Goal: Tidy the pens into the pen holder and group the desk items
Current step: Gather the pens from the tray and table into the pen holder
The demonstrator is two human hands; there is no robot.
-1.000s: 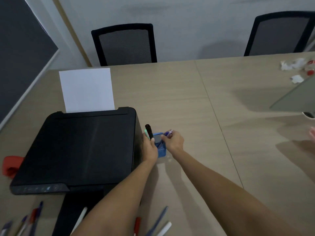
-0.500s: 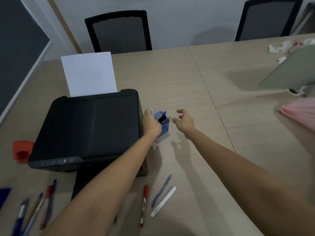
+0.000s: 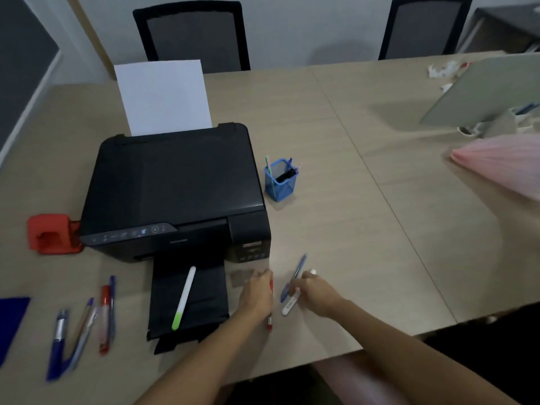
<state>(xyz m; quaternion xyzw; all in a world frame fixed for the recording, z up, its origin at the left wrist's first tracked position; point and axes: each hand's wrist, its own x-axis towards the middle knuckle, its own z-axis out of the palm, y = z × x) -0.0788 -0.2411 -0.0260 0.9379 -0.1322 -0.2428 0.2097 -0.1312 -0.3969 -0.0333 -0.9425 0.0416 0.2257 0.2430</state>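
The blue mesh pen holder [image 3: 280,189] stands to the right of the printer and holds a green pen, a black marker and some blue ones. Near the table's front edge lie a red pen [image 3: 269,320], a blue pen [image 3: 300,266] and a white pen [image 3: 289,306]. My left hand [image 3: 257,292] lies over the red pen's upper part, fingers curled on it. My right hand [image 3: 314,290] covers the white pen's middle, fingertips touching the blue pen. A white pen with a green cap [image 3: 184,296] lies on the printer's output tray. Several more pens [image 3: 84,320] lie at the front left.
A black printer [image 3: 175,185] with a white sheet [image 3: 162,95] fills the left middle. A red desk tool [image 3: 49,233] sits at its left, a dark blue card [image 3: 10,320] at the front left. A pink cloth [image 3: 502,162] and a grey panel [image 3: 482,89] lie at the right.
Both hands left the pen holder and drew back to the pens at the front edge. The black marker now sits inside the holder. The view tilted down.
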